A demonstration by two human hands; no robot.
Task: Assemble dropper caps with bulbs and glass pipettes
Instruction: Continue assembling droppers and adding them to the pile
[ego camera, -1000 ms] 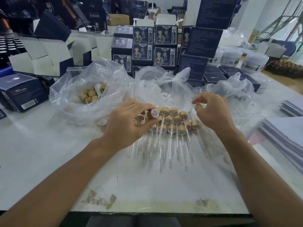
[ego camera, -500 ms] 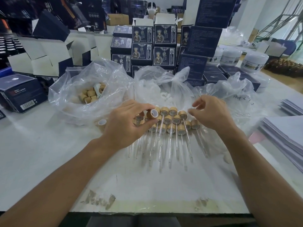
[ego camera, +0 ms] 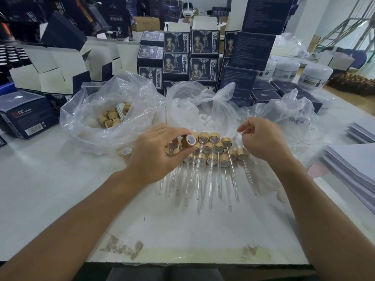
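Note:
My left hand (ego camera: 154,153) pinches a bamboo-coloured dropper cap (ego camera: 187,141) between thumb and fingertips, its white-lined opening facing right. My right hand (ego camera: 263,138) hovers just right of it with fingers curled, pinching what looks like a thin clear glass pipette (ego camera: 241,133); most of it is hidden. Below both hands, several assembled droppers (ego camera: 212,157) lie in rows on the white table (ego camera: 60,189), glass tips pointing toward me. One loose cap (ego camera: 125,152) stands left of my left hand.
Three clear plastic bags sit behind the hands: one with bamboo caps (ego camera: 110,117), one with white bulbs (ego camera: 205,119), one at the right (ego camera: 288,118). Dark printed boxes (ego camera: 190,57) stack behind. White jars (ego camera: 314,76) and paper stacks (ego camera: 355,169) lie at the right.
My right hand has drawn back from the right bag and moved left, closer to the cap. My left hand has held the cap almost still.

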